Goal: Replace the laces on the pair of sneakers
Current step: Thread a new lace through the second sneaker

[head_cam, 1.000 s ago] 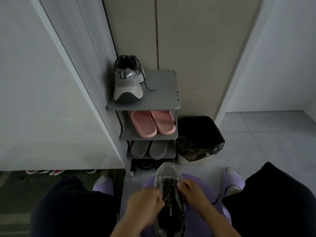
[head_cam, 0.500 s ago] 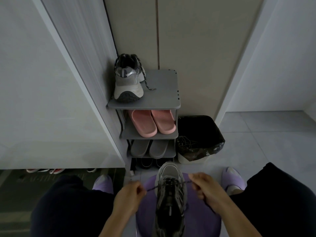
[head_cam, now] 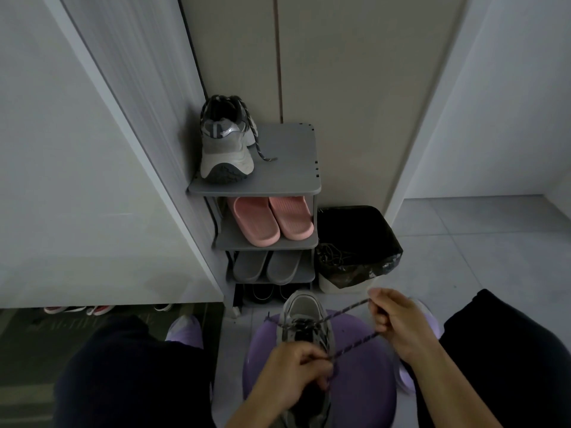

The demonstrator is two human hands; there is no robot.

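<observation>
I see one sneaker (head_cam: 304,315) on the purple stool (head_cam: 364,384). My left hand (head_cam: 293,375) pinches the lace (head_cam: 355,346) right over the shoe. My right hand (head_cam: 398,322) curls round the same lace, off to the side. The other sneaker (head_cam: 224,149) sits on top of the shoe rack (head_cam: 278,188).

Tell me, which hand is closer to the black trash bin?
The right hand. It pinches the lace just this side of the bin, while the left hand grips the lace farther back, over the sneaker.
</observation>
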